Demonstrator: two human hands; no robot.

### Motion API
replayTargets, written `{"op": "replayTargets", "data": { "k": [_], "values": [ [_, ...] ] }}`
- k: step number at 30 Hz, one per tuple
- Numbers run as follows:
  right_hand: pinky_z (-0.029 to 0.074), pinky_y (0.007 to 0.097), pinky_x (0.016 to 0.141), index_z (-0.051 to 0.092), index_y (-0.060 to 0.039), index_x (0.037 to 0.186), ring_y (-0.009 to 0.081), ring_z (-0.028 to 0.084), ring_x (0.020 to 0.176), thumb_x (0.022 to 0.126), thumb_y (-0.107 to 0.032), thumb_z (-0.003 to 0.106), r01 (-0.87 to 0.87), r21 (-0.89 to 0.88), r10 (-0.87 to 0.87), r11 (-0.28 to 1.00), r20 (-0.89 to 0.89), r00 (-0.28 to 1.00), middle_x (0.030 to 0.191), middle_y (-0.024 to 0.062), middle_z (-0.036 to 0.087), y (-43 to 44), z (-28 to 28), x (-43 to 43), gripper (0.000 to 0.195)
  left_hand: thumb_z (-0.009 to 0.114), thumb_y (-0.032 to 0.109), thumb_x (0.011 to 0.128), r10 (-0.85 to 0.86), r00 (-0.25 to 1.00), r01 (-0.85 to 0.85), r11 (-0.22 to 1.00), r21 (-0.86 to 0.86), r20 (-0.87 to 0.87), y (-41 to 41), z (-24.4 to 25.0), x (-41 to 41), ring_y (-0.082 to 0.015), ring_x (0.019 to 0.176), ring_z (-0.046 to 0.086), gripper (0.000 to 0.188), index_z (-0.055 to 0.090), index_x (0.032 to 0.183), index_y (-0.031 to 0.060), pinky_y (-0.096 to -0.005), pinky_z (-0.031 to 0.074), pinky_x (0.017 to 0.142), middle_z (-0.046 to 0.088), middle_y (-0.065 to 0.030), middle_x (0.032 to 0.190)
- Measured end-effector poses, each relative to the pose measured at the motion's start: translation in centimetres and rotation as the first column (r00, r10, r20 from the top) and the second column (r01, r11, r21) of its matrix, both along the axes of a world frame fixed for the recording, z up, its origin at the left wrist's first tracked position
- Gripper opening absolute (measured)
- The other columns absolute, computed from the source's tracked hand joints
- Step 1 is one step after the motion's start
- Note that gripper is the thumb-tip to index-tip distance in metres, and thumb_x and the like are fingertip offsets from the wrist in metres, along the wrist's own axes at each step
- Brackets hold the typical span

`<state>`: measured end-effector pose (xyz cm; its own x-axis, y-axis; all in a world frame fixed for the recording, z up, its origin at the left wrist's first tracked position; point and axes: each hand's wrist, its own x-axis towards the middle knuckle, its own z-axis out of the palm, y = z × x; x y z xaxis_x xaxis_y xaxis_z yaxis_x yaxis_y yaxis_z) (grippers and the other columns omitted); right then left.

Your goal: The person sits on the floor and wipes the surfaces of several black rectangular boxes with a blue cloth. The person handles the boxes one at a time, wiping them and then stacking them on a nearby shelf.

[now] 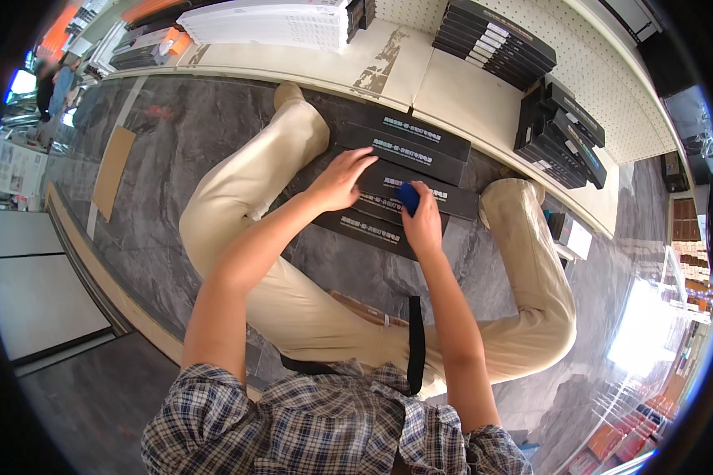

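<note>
Several flat black cardboard boxes (362, 233) with printed writing lie in an overlapping row on the floor between my legs. My left hand (337, 183) is over the left ends of the middle boxes, fingers spread, with fingertips at a box edge. In my right hand (425, 224) is a small blue object (408, 199), perhaps a cloth or sponge. That hand presses it close to the face of a middle black box (456, 203); whether it touches is hard to tell. My fingers partly cover the lower boxes.
A cream metal shelf (463, 95) runs along the front, carrying stacked black boxes (493, 44) and white boxes (267, 27). More black boxes (561, 142) sit at its right. A cardboard strip (114, 172) lies on the left floor. Two people (56, 86) are far off at upper left.
</note>
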<state>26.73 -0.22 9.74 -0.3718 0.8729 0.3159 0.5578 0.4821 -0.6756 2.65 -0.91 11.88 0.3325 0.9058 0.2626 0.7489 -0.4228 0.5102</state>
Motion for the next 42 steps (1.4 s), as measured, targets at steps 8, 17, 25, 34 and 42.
{"op": "replayTargets", "data": {
  "k": [8, 17, 25, 34, 42],
  "values": [
    [0.043, 0.044, 0.102, 0.042, -0.0023, 0.129, 0.0402, 0.048, 0.122, 0.072, -0.006, 0.074, -0.092, -0.035, 0.091, 0.995, -0.031, 0.995, 0.131, 0.0209, 0.045, -1.1, -0.3, -4.2, 0.066, 0.072, 0.001, 0.076, -0.025, 0.962, 0.082, 0.977, -0.199, 0.273, 0.2, 0.1, 3.0, -0.0327, 0.107, 0.059, 0.05, 0.057, 0.123, 0.0085, -0.039, 0.048, 0.091, 0.06, -0.0143, 0.112],
    [0.026, 0.0496, 0.113, 0.052, -0.0184, 0.134, 0.0299, 0.038, 0.134, 0.072, -0.033, 0.079, -0.019, 0.005, 0.014, 1.0, 0.519, 0.855, 0.141, 0.0084, 0.046, 3.4, -0.9, 1.7, 0.069, 0.069, 0.003, 0.08, 0.534, 0.83, -0.512, 0.844, -0.16, 0.159, 0.3, -6.8, -3.7, -0.0395, 0.096, 0.058, 0.035, 0.053, 0.111, 0.0058, -0.0447, 0.048, 0.084, 0.058, -0.0201, 0.102],
    [0.032, 0.0473, 0.109, 0.059, -0.0204, 0.127, 0.026, 0.047, 0.123, 0.067, -0.029, 0.082, -0.03, 0.044, 0.007, 0.999, 0.451, 0.892, 0.131, 0.005, 0.054, 4.0, -1.2, 2.9, 0.064, 0.059, -0.002, 0.081, 0.73, 0.679, -0.182, 0.272, -0.945, 0.079, 1.2, -3.1, -4.2, -0.0254, 0.093, 0.061, 0.045, 0.052, 0.126, 0.0012, -0.0381, 0.05, 0.077, 0.062, -0.0102, 0.1],
    [0.044, 0.0438, 0.091, 0.063, -0.0134, 0.12, 0.0304, 0.052, 0.106, 0.063, -0.03, 0.083, -0.152, 0.05, 0.131, 0.987, 0.297, 0.946, 0.114, 0.0095, 0.057, -1.0, -0.6, 1.1, 0.062, 0.059, 0.005, 0.078, 0.672, 0.739, -0.637, 0.676, -0.37, -0.044, 2.8, -2.4, -7.1, -0.0377, 0.095, 0.062, 0.021, 0.063, 0.099, 0.0056, -0.0426, 0.049, 0.081, 0.067, -0.0186, 0.095],
    [0.043, 0.0419, 0.093, 0.06, -0.0121, 0.12, 0.027, 0.052, 0.107, 0.067, -0.034, 0.081, -0.276, -0.015, 0.241, 0.961, 0.533, 0.811, 0.115, 0.0104, 0.055, -6.2, -0.2, -2.5, 0.06, 0.06, 0.001, 0.078, 0.649, 0.758, -0.648, 0.735, -0.2, -0.068, 2.3, -1.8, -6.6, -0.0375, 0.095, 0.062, 0.025, 0.062, 0.103, 0.0049, -0.0431, 0.049, 0.083, 0.065, -0.019, 0.098]
  ]
}}
